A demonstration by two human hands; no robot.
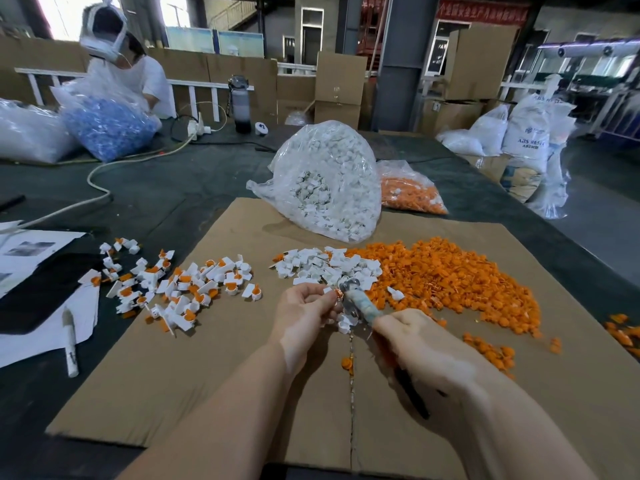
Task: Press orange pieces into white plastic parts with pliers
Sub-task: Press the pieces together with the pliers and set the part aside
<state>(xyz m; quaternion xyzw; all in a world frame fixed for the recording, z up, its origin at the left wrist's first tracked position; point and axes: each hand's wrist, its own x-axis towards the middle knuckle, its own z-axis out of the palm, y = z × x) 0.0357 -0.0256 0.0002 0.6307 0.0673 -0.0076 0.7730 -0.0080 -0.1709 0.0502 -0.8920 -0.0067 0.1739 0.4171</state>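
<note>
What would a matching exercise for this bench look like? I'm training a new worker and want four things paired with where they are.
Things:
1. pliers
2. loose orange pieces
3. finished white-and-orange parts
4. big bag of white parts

Places:
A. left side of the cardboard
B. far edge of the cardboard
C. in the right hand
D. right side of the cardboard

Pairs: 1-C, 2-D, 3-A, 4-B

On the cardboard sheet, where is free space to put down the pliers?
The brown cardboard sheet is bare near the left forearm, below the pile of assembled white-and-orange parts. It is crowded at the heap of loose orange pieces and the white plastic parts.
</note>
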